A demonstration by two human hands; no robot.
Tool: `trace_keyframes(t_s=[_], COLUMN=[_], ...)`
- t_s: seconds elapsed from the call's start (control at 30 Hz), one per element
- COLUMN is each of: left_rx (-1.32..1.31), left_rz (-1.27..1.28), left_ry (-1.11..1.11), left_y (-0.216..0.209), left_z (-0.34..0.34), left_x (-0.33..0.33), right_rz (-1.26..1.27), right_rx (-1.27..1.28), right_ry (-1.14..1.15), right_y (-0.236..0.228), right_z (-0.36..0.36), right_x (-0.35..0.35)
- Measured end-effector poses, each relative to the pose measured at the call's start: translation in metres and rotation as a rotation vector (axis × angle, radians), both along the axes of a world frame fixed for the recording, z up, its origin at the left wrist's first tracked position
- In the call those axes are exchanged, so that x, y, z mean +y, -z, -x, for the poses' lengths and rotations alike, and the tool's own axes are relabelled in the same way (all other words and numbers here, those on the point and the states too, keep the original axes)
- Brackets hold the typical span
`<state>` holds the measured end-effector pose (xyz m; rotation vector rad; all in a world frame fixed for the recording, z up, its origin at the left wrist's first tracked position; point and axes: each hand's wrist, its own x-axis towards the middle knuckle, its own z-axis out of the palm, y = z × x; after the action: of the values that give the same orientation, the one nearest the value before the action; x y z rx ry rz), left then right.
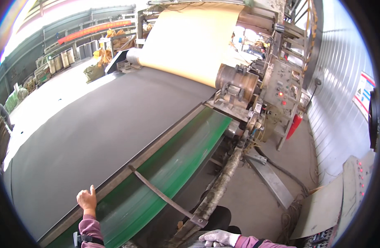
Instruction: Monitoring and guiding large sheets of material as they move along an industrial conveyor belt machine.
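Note:
My left hand (87,200), bare, is over the near edge of a wide dark grey sheet (103,120), beside the long metal rail (144,155) along it. Its fingers are curled in, its thumb points up, and no object shows in it. Low in the picture, my right hand (219,237) wears a pale knitted glove. It rests loosely curled on a dark grey mesh surface (194,239), with nothing visible in its fingers. Between the hands a green belt (173,165) slopes away, crossed by a thin metal bar (163,196).
A yellowish sheet (190,41) runs over a roller (239,80) at the far end. Control panels stand far right (282,82) and near right (357,182). A thick pipe (223,184), a metal channel (272,182) and a hose (287,171) lie right. Another person (3,113) is far left.

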<state>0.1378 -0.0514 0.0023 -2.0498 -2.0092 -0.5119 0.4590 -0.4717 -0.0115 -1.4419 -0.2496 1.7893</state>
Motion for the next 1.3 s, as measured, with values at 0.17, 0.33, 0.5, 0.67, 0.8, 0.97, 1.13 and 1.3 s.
trace_keyframes(t_s=[0.17, 0.33, 0.5, 0.67, 0.8, 0.97, 1.13, 1.3], left_rx=[0.030, -0.057, -0.333, -0.305, -0.201, -0.128, -0.106, -0.202], left_rz=[0.044, 0.085, 0.317, 0.279, 0.239, 0.497, 0.345, 0.358], left_ry=[0.053, 0.119, 0.406, 0.568, 0.138, 0.117, 0.164, 0.269], left_y=[0.002, -0.013, -0.027, -0.007, -0.013, -0.055, -0.036, -0.034], left_z=[-0.088, -0.159, -0.197, -0.101, 0.105, 0.012, -0.036, -0.110], left_x=[0.014, 0.024, 0.036, 0.030, 0.000, -0.010, 0.000, 0.009], right_rz=[0.013, -0.001, -0.038, -0.010, 0.127, -0.641, -0.030, 0.016], right_rx=[-0.008, 0.013, -0.011, -0.004, 0.058, -0.719, -0.103, -0.089], right_ry=[0.011, 0.005, -0.045, -0.016, -0.165, -0.483, -0.134, -0.028], right_y=[0.013, 0.022, 0.029, 0.018, 0.004, 0.036, 0.012, 0.004], right_z=[-0.003, -0.002, -0.005, -0.004, 0.006, -0.022, -0.002, 0.003], right_x=[-0.003, -0.003, -0.005, -0.005, 0.009, -0.015, 0.001, -0.002])
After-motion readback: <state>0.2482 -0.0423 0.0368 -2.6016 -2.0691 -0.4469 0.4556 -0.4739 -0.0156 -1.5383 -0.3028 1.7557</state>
